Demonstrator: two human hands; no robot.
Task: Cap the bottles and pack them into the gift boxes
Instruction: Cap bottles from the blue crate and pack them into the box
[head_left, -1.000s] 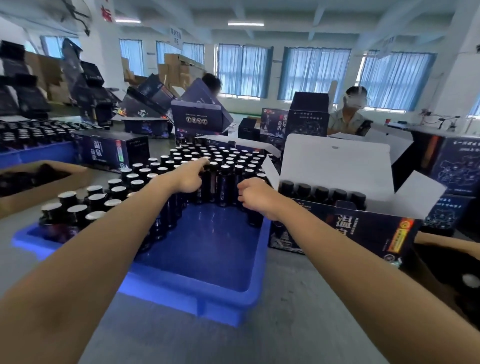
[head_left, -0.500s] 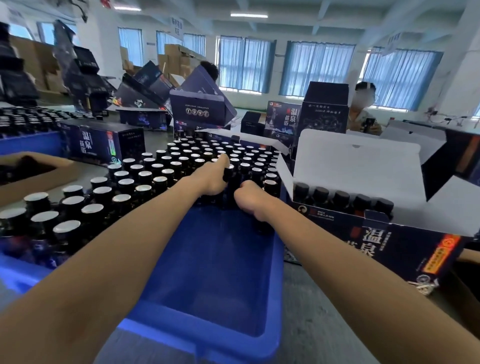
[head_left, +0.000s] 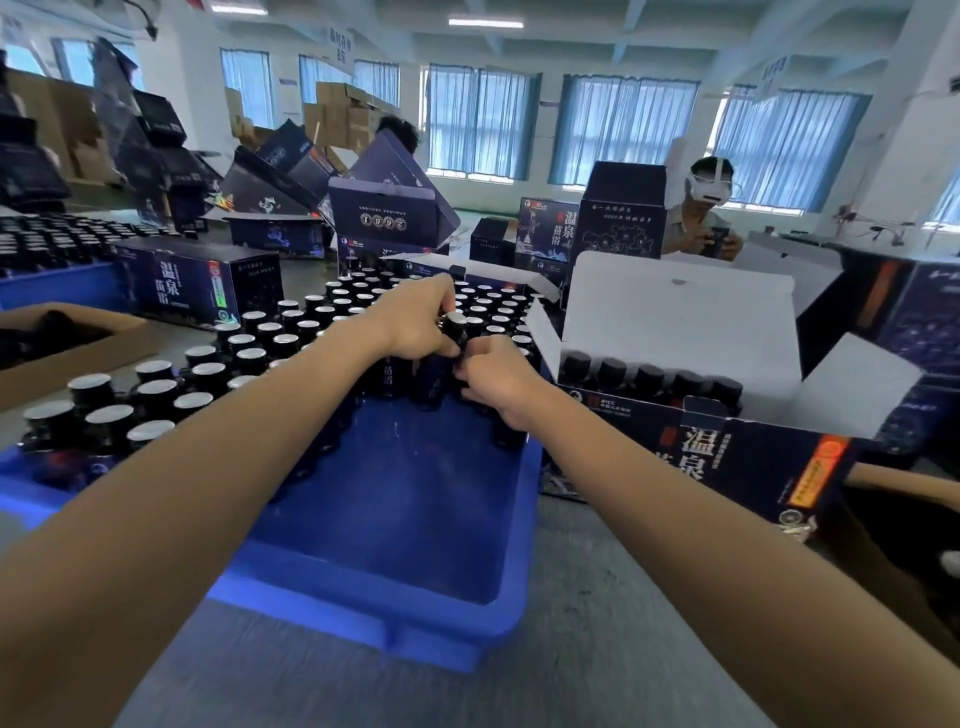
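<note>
At the middle of the blue plastic crate (head_left: 311, 621), beyond its bare near floor, the right hand (head_left: 501, 382) pinches the side of an upright dark silver-capped bottle (head_left: 451, 338), while the left hand (head_left: 415, 325) curls thumb and fingers round its neck. Rows of capped dark bottles (head_left: 270, 338) fill the crate's far and left parts. Just right of the crate, an open dark-blue cardboard gift box (head_left: 727, 452) holds one row of bottles.

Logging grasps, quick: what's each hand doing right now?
Left hand: closed grip round a capped bottle.
Right hand: closed grip on a second bottle, mostly hidden under the fist.
</note>
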